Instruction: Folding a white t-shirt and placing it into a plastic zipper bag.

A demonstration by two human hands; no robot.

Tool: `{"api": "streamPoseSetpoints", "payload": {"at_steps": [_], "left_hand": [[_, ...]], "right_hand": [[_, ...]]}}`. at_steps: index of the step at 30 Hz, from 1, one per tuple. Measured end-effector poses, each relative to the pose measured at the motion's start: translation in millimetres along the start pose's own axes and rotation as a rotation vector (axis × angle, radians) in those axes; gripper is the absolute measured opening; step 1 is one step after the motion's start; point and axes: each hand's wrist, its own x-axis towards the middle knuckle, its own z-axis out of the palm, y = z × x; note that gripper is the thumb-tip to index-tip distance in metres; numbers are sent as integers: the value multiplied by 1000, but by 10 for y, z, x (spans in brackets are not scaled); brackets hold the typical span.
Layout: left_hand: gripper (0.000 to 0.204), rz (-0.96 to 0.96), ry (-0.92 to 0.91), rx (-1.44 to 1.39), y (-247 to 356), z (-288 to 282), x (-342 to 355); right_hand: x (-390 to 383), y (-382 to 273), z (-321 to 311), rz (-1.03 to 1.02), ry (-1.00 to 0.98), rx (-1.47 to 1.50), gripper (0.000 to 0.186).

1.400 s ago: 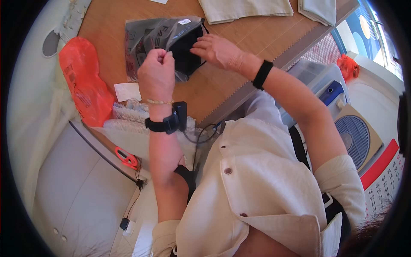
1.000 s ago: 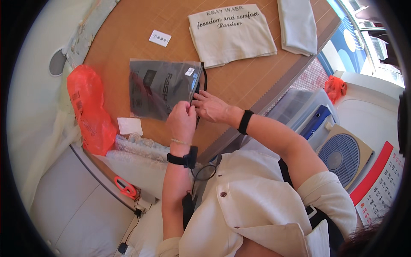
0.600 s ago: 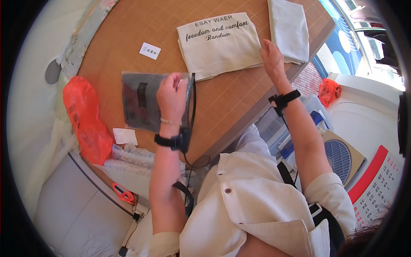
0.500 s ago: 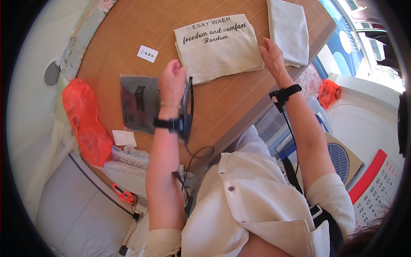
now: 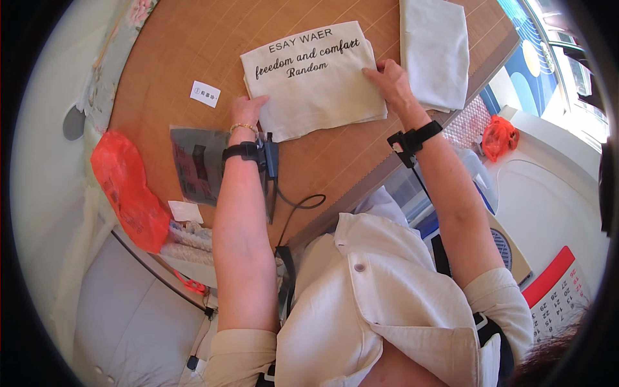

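A folded cream garment (image 5: 313,100) with black printed lettering lies flat on the brown table. My left hand (image 5: 246,111) is at its lower left edge, the thumb reaching onto the cloth and the other fingers curled, partly hidden. At the right edge, my right hand (image 5: 393,85) pinches the fabric between thumb and fingers. Beneath my left wrist lies a grey plastic packet (image 5: 193,164) with dark printing. A second folded pale cloth (image 5: 434,58) rests to the right of my right hand.
A small white printed card (image 5: 205,94) lies left of the garment on the brown table (image 5: 193,39). Red plastic bags sit at the left edge (image 5: 129,193) and beyond the right edge (image 5: 499,138). A black cable (image 5: 303,203) trails from my left wrist strap.
My left hand has moved to the garment's lower left edge. My right hand has shifted left and closed on its right edge. The whole view has shifted slightly.
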Motion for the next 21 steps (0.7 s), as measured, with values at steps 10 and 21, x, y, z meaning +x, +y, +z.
{"api": "streamPoseSetpoints", "payload": {"at_steps": [10, 21], "left_hand": [[25, 39, -97, -309, -102, 28, 93], [32, 546, -39, 442, 591, 120, -70]], "right_hand": [[47, 119, 21, 73, -226, 289, 32], [-1085, 387, 194, 336, -471, 811, 31]]}}
